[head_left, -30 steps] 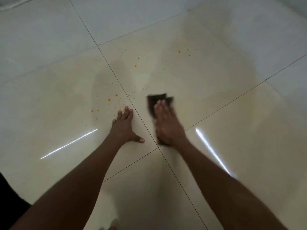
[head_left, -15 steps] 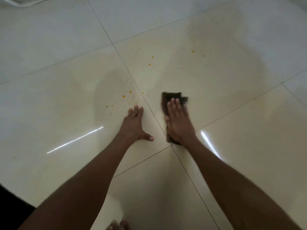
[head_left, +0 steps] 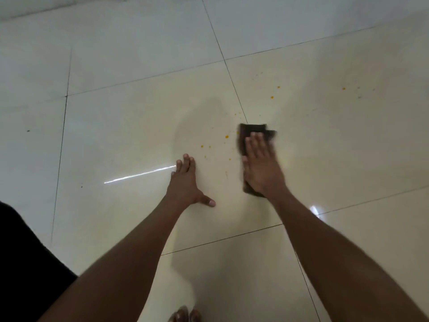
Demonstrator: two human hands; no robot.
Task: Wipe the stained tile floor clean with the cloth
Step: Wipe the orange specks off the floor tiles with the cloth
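A dark brown cloth (head_left: 251,130) lies flat on the glossy cream tile floor (head_left: 130,126). My right hand (head_left: 262,168) presses down on it with flat fingers, covering most of it. Small orange stain spots (head_left: 226,136) dot the tile just left of the cloth. More orange spots (head_left: 272,97) lie farther away, and others (head_left: 343,88) sit at the right. My left hand (head_left: 186,184) rests palm down on the floor, fingers spread, holding nothing, just below the near spots.
Dark grout lines (head_left: 234,87) cross the floor. A bright light streak (head_left: 139,175) reflects left of my left hand. Dark clothing (head_left: 25,263) fills the lower left corner. Toes (head_left: 184,314) show at the bottom edge. A white edge (head_left: 30,10) runs along the top left.
The view has shifted, so both hands and the stains sit farther right. My right hand and the cloth have slid left toward the grout line and the near spots.
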